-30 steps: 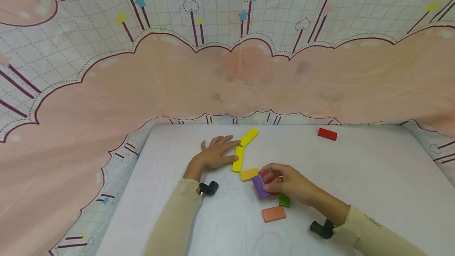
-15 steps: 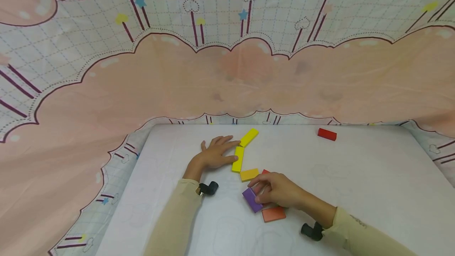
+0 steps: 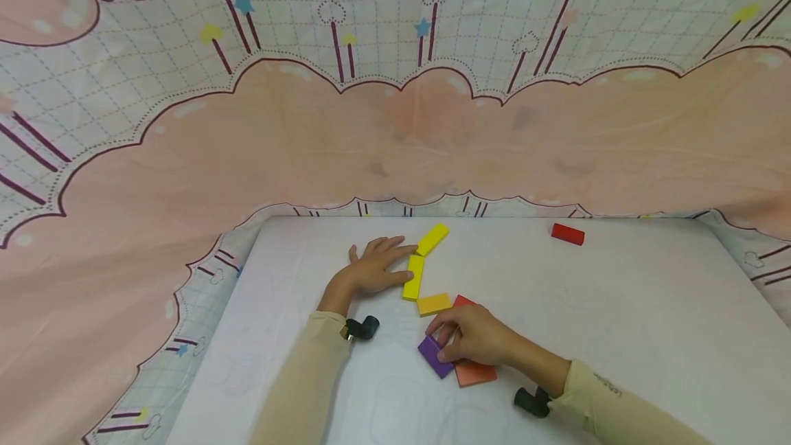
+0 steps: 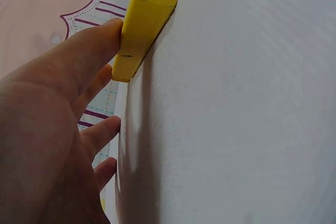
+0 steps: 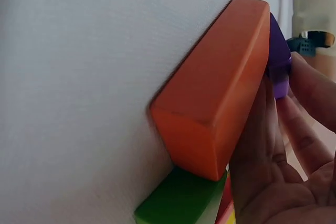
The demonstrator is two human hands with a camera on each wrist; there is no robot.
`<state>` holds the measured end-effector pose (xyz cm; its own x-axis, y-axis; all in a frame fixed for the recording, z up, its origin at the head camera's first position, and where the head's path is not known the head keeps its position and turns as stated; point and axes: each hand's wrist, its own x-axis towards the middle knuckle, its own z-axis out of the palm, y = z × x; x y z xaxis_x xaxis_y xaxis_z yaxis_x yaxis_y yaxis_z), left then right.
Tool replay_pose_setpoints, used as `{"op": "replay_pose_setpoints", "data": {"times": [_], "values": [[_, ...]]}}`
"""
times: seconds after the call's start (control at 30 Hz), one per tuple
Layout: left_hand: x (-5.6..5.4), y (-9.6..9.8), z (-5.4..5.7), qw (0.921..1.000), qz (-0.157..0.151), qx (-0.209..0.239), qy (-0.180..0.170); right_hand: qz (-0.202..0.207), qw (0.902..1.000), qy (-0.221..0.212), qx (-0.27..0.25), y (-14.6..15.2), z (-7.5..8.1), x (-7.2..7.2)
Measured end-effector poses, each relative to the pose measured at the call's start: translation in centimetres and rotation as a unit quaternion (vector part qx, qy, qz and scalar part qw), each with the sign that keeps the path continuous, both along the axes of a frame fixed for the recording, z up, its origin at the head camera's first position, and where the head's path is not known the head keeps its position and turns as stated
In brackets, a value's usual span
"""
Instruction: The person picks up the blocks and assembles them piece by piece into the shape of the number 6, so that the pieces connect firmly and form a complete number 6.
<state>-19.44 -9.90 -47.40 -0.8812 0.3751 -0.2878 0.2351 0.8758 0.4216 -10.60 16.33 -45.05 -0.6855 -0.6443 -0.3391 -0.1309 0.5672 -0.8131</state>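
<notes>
My right hand [image 3: 478,335] pinches a purple block [image 3: 434,357] between thumb and fingers, at the left end of an orange block [image 3: 476,375]. In the right wrist view the orange block lies against a green block [image 5: 184,198], which my hand hides from the head view. My left hand [image 3: 373,270] lies with fingers spread, its thumb touching a yellow block [image 3: 413,281]. A second yellow block [image 3: 432,239] slants away from its far end, close to the index fingertip. Below stands an amber-yellow block [image 3: 434,305], then a red block [image 3: 462,301] partly covered by my right hand.
Another red block [image 3: 568,234] lies alone near the far right of the white table [image 3: 649,307]. A patterned cloth [image 3: 395,143] hangs behind the table's far edge. Small dark cameras are strapped at both wrists.
My right hand has carried the purple block left and toward the near side, away from beside the amber-yellow block. It now covers the green block in the head view. My left hand stays put.
</notes>
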Motion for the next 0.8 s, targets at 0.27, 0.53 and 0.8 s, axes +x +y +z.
{"op": "replay_pose_setpoints", "data": {"times": [0.27,0.53,0.8], "values": [[0.0,0.02,-0.08,1.0,0.001,-0.002,0.003,0.014,0.9998,0.015,0.007,0.14,-0.3,-0.2],[0.0,0.03,-0.12,1.0,0.001,-0.002,0.004,0.037,0.9988,0.022,0.021,-0.04,-0.3,-0.12],[0.02,0.03,-0.11,1.0,-0.001,0.0,0.005,0.062,0.9975,0.009,0.032,-0.17,-0.15,-0.17]]}}
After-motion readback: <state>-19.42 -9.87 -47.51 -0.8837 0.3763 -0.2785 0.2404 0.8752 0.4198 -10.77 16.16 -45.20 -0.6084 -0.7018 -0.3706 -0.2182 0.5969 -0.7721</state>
